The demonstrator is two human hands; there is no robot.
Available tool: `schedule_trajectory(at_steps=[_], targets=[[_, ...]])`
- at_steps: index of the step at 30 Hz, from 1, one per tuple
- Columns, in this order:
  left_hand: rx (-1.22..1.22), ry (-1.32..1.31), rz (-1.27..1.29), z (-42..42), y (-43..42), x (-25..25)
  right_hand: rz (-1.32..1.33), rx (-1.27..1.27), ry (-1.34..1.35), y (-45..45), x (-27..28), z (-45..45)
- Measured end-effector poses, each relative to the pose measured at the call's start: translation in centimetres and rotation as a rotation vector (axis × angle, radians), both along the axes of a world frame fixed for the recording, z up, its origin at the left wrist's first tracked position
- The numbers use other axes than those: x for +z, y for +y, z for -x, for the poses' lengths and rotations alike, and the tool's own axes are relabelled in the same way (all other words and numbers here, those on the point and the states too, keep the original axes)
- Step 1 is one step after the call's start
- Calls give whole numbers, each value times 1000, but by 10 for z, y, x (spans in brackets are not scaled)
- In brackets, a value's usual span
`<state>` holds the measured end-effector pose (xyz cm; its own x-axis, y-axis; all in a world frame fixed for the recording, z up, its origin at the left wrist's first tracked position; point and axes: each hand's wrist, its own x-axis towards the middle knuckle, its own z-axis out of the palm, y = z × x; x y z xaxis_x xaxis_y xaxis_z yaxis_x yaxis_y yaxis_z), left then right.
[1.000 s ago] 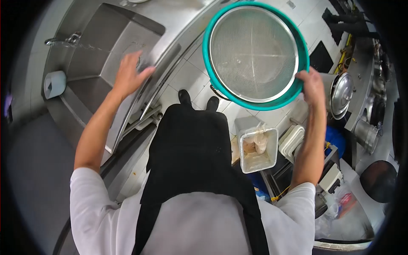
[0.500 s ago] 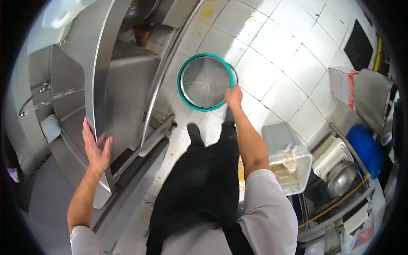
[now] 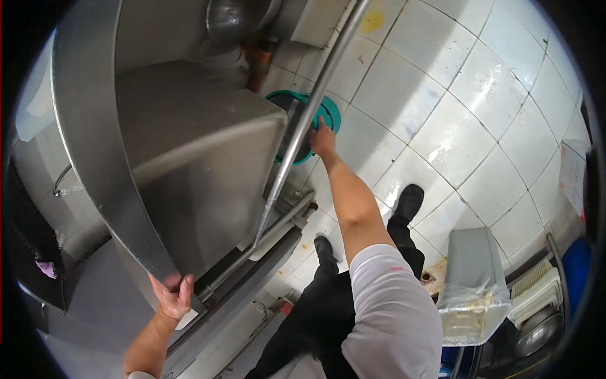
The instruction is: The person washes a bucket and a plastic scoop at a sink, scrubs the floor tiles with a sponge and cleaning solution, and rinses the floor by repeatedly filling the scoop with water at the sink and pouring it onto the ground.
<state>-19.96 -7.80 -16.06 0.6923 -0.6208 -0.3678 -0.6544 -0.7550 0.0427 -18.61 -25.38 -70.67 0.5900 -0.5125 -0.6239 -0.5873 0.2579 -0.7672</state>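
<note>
Low under the sink, behind a metal rail (image 3: 297, 136), is a green bucket (image 3: 329, 112), tilted on its side and partly hidden by the rail. My right hand (image 3: 323, 139) is closed on its rim. The mesh strainer cannot be made out clearly inside it. At the lower left, my left hand (image 3: 173, 297) rests against the front corner of the steel sink (image 3: 95, 158), thumb apart from the fingers, holding nothing.
The sink's basin underside (image 3: 202, 158) bulges beside the rail. On the right stand a grey bin with a plastic liner (image 3: 473, 278), white trays (image 3: 536, 294), a metal bowl (image 3: 540, 331) and a blue object (image 3: 576, 271). The floor is white tile (image 3: 435, 151).
The bucket has gone down from in front of me to the floor area and in behind the rail, with my right hand on it. My left hand has moved to the sink's corner. The view has lowered.
</note>
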Motion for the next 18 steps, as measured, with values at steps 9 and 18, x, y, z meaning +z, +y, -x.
schedule_trajectory(at_steps=[9,18], targets=[[77,75,128,2,-52,-4,165,167,-57,2,9,66],[-53,71,226,-9,-42,31,-46,-32,22,-100,315,218]])
